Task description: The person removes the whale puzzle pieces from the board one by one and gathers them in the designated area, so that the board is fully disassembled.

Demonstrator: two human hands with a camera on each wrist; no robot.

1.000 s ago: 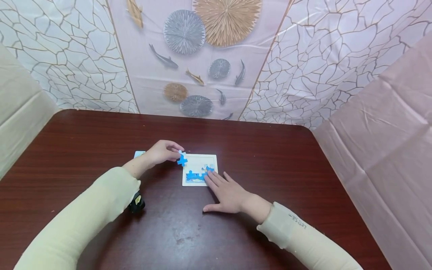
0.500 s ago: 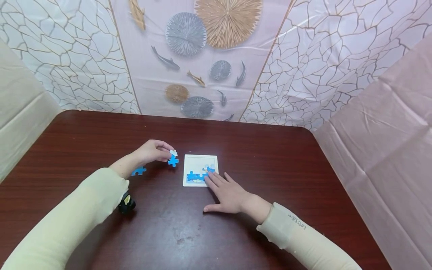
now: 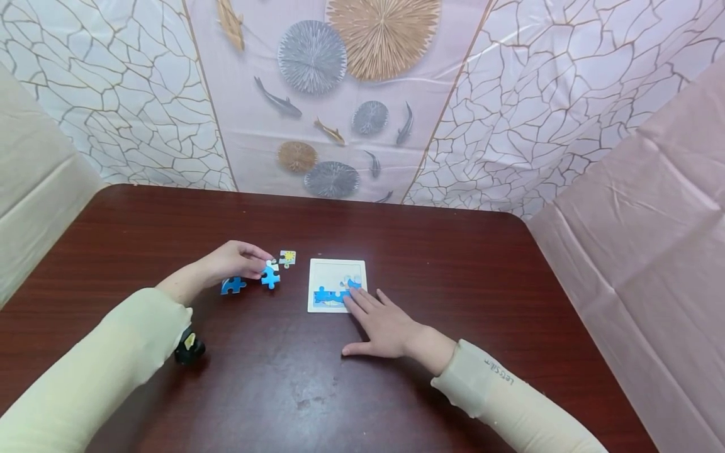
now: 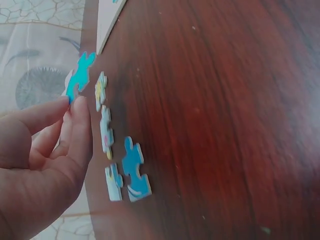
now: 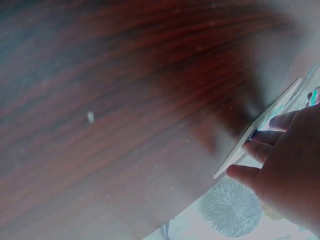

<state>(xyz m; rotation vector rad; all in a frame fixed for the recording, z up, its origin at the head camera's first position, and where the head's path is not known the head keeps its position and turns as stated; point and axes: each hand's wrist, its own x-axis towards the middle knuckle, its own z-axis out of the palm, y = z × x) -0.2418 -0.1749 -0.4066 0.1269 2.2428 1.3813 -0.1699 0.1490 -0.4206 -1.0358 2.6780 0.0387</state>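
Observation:
Left of the puzzle tray, my left hand (image 3: 240,259) pinches a blue and white jigsaw piece (image 3: 270,275) between thumb and fingers; the left wrist view shows this piece (image 4: 81,76) raised above the table. My right hand (image 3: 382,324) lies with spread, straight fingers on the lower right corner of the white puzzle tray (image 3: 312,277). Joined blue pieces (image 3: 328,296) fill the tray's bottom row, partly covered by those fingers. In the right wrist view the right hand (image 5: 285,155) rests at the tray's edge (image 5: 235,152).
Loose pieces lie by my left hand: a sun piece (image 3: 287,257), a blue piece (image 3: 233,285), a pale piece with a pink spot (image 4: 106,131) and another pale piece (image 4: 113,184). A black wrist device (image 3: 189,347) sits at the left cuff. Patterned cloth (image 3: 317,113) hangs behind the dark table (image 3: 453,264).
My left hand has moved left, away from the tray, carrying the pinched jigsaw piece. The sun piece and the blue piece on the table have come into view. The right hand stays put.

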